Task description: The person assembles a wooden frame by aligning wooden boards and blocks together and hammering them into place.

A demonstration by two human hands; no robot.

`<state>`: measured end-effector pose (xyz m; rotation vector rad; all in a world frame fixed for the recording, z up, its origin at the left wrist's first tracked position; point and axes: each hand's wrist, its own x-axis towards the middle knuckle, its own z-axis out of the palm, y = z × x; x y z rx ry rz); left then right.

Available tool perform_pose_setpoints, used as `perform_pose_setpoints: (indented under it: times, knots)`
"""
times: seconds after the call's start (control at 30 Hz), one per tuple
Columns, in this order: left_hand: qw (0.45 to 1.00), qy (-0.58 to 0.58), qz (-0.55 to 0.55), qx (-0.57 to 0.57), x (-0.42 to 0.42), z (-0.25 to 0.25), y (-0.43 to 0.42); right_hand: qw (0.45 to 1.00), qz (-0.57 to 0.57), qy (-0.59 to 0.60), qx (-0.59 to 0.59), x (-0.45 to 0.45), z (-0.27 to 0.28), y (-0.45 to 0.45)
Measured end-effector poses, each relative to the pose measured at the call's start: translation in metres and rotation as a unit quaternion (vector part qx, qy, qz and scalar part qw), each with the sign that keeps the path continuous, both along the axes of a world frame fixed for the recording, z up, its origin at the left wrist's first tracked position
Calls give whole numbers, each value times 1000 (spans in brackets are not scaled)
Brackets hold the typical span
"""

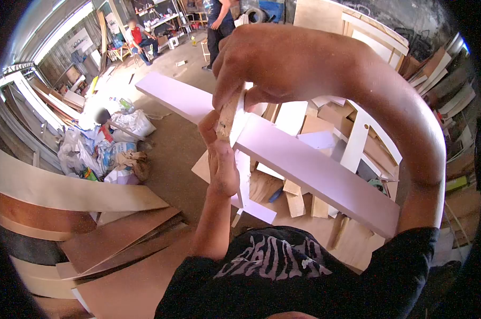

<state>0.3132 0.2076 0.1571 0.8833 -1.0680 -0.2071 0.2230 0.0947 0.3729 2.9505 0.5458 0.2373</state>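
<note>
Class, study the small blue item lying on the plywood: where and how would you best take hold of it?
Pinch the small blue item mid-length, across its narrow width, coming from above and slightly left. It lies flat and slim; bare plywood borders its left, while wooden blocks probably crowd fingers on the right.

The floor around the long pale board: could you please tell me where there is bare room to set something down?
Bare floor shows between plastic bags, brown sheets and the left hand. Wood offcuts crowd the area under the long pale board.
</note>
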Motion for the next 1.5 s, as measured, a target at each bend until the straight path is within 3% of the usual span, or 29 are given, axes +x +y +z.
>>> perform_pose_setpoints:
  times: [0.37, 0.5, 0.53, 0.6, 0.63, 0.73, 0.83, 0.87, 0.97, 1.03, 1.1, 1.37, 1.5]
  knots:
    - [998, 43, -22, -37, -9, 5, 1, 997, 33, 30, 64, -2, -10, -9]
    - [999, 31, -23, -1, -12, 11, 9, 993, 24, 38, 109, -6, -9, -14]
    - [995, -80, 54, 37, -9, 13, 14, 994, 24, 35, 103, -7, -8, -11]
    - [961, -157, 220, 57, -11, 9, 17, 992, 32, 39, 112, -7, -8, -8]
    - [960, -158, 223, 52, -16, 18, 25, 993, 34, 38, 107, -6, -7, -6]
    - [854, -249, 453, 52, -34, 53, 51, 994, 54, 35, 93, -3, -7, -4]
    - [876, -273, 397, 31, -23, 65, 44, 993, 27, 55, 106, -2, -7, 2]
    - [920, -170, 353, -12, -25, 64, 32, 992, 29, 56, 106, -2, -7, 2]
    - [912, -172, 367, 60, -27, 59, 32, 996, 32, 23, 82, -5, -7, 2]
    - [914, -144, 375, 50, -30, 59, 29, 991, -51, -8, 120, -12, -5, 6]
    - [886, -221, 408, 14, -27, 54, 26, 993, -55, -3, 103, -16, -5, 7]
    - [892, -249, 378, 25, -26, 55, 21, 996, -49, -10, 75, -33, -13, 1]
    - [889, -260, 377, 8, -19, 61, 25, 989, -32, -114, 90, -56, -16, 1]
